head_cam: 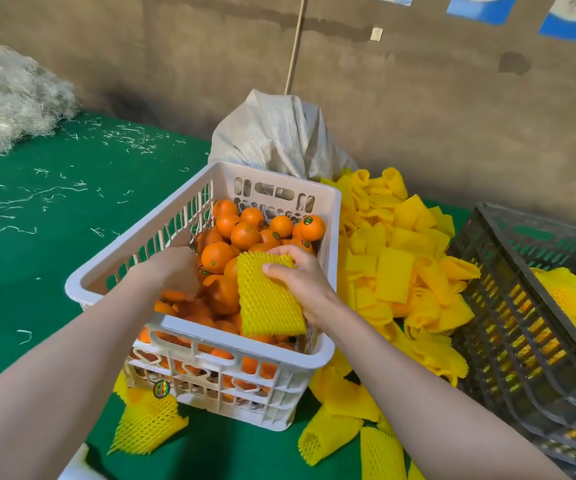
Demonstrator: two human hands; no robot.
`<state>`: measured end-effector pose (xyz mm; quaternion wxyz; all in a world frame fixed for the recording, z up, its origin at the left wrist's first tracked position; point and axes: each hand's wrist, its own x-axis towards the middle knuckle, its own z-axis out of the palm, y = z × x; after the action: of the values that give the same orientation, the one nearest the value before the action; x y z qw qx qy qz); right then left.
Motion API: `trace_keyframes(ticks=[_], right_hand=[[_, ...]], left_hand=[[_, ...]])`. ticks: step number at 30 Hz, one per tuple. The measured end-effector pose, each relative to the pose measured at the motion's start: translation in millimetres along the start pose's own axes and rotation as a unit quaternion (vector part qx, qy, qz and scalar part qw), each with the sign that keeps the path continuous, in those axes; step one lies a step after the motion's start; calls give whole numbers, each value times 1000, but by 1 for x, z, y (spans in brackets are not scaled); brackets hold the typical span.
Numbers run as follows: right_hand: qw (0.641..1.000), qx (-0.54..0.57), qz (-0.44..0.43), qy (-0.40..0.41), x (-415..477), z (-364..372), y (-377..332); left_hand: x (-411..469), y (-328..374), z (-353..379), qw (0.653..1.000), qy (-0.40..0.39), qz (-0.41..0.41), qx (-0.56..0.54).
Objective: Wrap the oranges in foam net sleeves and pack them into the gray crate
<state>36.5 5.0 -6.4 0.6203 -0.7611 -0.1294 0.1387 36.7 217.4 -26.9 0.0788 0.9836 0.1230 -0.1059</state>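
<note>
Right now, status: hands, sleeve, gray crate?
Left hand among oranges in white crate, grip unclear. Right hand holds foam net sleeve above them. Gray crate at right; loose sleeves piled between.

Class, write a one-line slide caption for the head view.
The right hand holds a yellow foam net sleeve over the white crate of oranges while the left hand reaches among them.

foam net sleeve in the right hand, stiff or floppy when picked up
Probably light and semi-stiff: the foam net sleeve hangs flat though the right hand grips only its top. Likely squashy: the loose sleeves lie curled and dented.
</note>
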Motion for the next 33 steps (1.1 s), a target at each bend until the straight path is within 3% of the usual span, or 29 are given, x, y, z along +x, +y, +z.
trace_keyframes(ticks=[3, 5, 7, 10, 12, 17, 19, 21, 28, 33], right_hand=[[999, 47, -1, -5, -8, -11, -6], [994, 112, -10, -14, -15, -20, -12], [984, 174, -6, -31, -23, -30, -20], [976, 203, 3, -77, -38, -44, -28], [972, 217, 7, -90, -48, -51, -28], [976, 214, 11, -49, -67, -71, -25], [974, 227, -6, -20, -75, -81, -23], [977, 206, -44, 29, -83, -92, -20], [962, 30, -173, 209, -100, -119, -4], [941, 2, -203, 272, -107, -141, 0]], left_hand=[[-11, 18, -10, 974, 75, 6, -214], [-21, 36, -18, 914, 81, 17, -397], [-34, 59, -23, 826, 54, 38, -559], [-55, 99, -31, 639, -7, 95, -763], [-67, 122, -32, 566, -42, 121, -815], [-88, 168, -26, 468, -115, 128, -867], [-94, 182, -23, 452, -109, 136, -875], [-99, 195, -19, 460, -108, 152, -868], [-109, 235, -10, 439, -126, 162, -875], [-114, 246, -1, 480, -157, 224, -834]])
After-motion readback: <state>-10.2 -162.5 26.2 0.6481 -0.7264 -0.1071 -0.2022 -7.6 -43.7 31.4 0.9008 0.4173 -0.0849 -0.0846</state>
